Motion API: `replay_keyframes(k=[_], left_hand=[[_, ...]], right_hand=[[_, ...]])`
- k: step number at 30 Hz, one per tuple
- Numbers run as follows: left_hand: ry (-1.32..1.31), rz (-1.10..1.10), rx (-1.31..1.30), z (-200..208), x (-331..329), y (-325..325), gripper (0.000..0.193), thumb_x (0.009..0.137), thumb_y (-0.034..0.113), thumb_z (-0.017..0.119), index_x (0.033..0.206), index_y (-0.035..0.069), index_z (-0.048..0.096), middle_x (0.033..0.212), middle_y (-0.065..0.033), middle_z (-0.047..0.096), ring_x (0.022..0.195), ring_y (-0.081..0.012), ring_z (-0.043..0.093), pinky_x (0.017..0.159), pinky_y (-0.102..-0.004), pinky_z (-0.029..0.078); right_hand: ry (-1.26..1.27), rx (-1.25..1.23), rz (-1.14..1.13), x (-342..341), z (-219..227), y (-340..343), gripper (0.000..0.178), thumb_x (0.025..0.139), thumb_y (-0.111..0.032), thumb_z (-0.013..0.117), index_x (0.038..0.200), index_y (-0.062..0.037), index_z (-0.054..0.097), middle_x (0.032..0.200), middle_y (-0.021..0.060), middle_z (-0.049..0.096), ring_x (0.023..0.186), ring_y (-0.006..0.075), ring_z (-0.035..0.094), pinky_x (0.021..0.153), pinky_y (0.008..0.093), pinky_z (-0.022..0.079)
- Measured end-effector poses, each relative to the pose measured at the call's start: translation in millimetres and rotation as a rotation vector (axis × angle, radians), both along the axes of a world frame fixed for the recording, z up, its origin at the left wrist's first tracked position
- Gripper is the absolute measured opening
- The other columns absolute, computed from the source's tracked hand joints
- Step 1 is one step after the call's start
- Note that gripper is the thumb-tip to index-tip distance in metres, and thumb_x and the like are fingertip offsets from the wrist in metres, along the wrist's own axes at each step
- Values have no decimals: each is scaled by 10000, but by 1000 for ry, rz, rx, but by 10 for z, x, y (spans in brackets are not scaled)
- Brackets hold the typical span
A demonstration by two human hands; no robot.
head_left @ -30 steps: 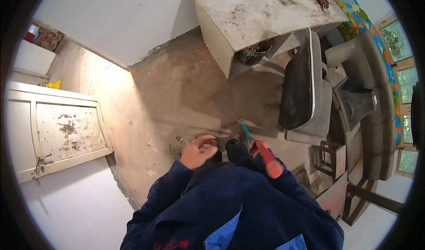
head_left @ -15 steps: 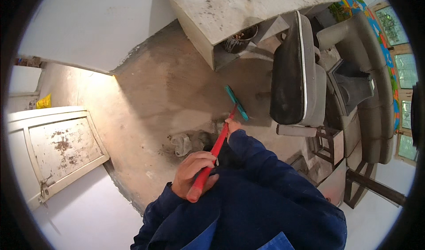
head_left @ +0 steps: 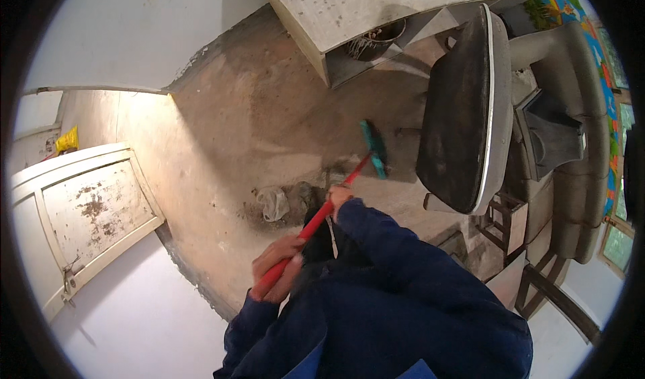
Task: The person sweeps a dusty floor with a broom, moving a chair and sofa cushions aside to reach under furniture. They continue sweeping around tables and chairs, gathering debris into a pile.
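Note:
A long-handled broom with a red stick (head_left: 313, 226) and a narrow teal head (head_left: 373, 149) slants across the middle of the view. Near the upper end of the stick, my left hand (head_left: 275, 266) is wrapped round it, close to my body. Farther down the stick, my right hand (head_left: 340, 196) grips it with closed fingers. The teal head is at the floor, left of the black-and-grey chair, and is slightly blurred. Left of my right hand lies a heap of grey sweepings (head_left: 299, 201) with a crumpled clear plastic bag (head_left: 273, 204) on it.
At the back stands a stained pale table (head_left: 376, 10), with a dark bucket (head_left: 376, 43) beneath its edge. The black-and-grey chair (head_left: 457, 110), a dark stool (head_left: 551, 137) and a grey sofa (head_left: 584, 171) line the right. A worn white door (head_left: 97, 208) stands open at left.
The broom head has moved a little to the right, toward the chair. Both hands have shifted left along with the stick. The view has moved slightly too.

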State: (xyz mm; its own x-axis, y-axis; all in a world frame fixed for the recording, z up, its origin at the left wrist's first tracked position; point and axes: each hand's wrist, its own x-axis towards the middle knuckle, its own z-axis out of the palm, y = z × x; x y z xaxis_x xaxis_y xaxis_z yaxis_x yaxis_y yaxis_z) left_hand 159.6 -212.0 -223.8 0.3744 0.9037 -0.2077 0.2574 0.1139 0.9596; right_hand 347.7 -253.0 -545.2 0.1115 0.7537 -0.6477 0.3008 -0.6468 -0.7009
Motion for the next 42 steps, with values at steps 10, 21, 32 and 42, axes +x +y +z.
replay_keyframes(k=[10, 21, 32, 42], left_hand=[[162, -36, 421, 820, 1, 3, 168, 796, 123, 606, 677, 14, 559, 728, -155, 684, 813, -355, 714, 788, -443, 573], [-205, -107, 251, 297, -328, -407, 91, 804, 57, 594, 794, -30, 619, 895, -192, 696, 993, -370, 679, 880, -455, 530], [1, 201, 214, 264, -1270, -1174, 97, 800, -53, 570, 713, -15, 592, 732, -128, 640, 811, -316, 687, 805, -403, 551], [229, 85, 564, 855, -1385, -1120, 120, 750, 80, 588, 646, 42, 544, 593, -68, 581, 620, -277, 664, 596, -377, 550]], right_hand=[[788, -535, -779, -975, 1516, 756, 115, 796, -47, 587, 690, -40, 543, 596, 112, 525, 485, 245, 520, 422, 396, 407], [666, -380, -958, -232, 1038, 33, 87, 897, -160, 550, 907, -86, 504, 696, 65, 521, 586, 232, 506, 550, 430, 459], [425, 164, 242, -1592, 390, -604, 61, 770, -75, 618, 740, -46, 573, 667, 78, 515, 592, 236, 532, 574, 407, 454], [971, -590, -443, -2747, 1722, -85, 184, 832, -117, 561, 664, -60, 512, 579, 83, 476, 534, 228, 502, 558, 407, 476]])
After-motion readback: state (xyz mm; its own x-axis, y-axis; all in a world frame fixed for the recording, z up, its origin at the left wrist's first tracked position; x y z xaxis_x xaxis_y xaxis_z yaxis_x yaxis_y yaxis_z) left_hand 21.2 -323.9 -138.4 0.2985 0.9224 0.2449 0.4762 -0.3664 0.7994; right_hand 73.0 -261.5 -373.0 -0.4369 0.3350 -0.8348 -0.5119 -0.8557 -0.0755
